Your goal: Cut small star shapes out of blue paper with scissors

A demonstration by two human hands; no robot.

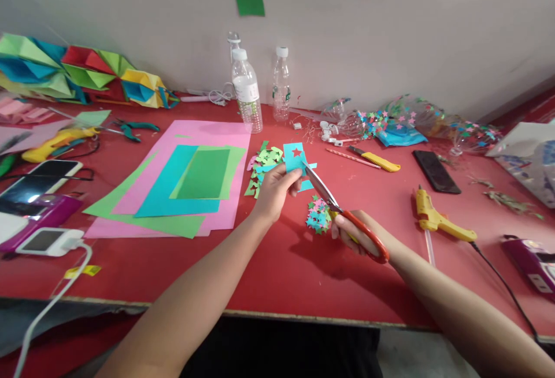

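Observation:
My left hand (277,187) pinches a piece of blue paper (293,151) with a star-shaped hole punched through it. In my right hand (356,233) is a pair of scissors (368,234) with red handles; the blades point up and left, their tips at the right edge of the blue paper. Below the scissors lies a small heap of blue, green and pink paper stars (318,216). Behind my left hand is a pile of green and pink paper scraps (263,164), with some blue strips among them.
Coloured paper sheets (203,174) lie stacked at left. Plastic bottles (247,97) stand by the wall. A yellow utility knife (380,161), a black phone (436,171) and a corded yellow glue gun (442,219) are at right. Pliers (132,128) and folded paper shapes (87,69) sit far left.

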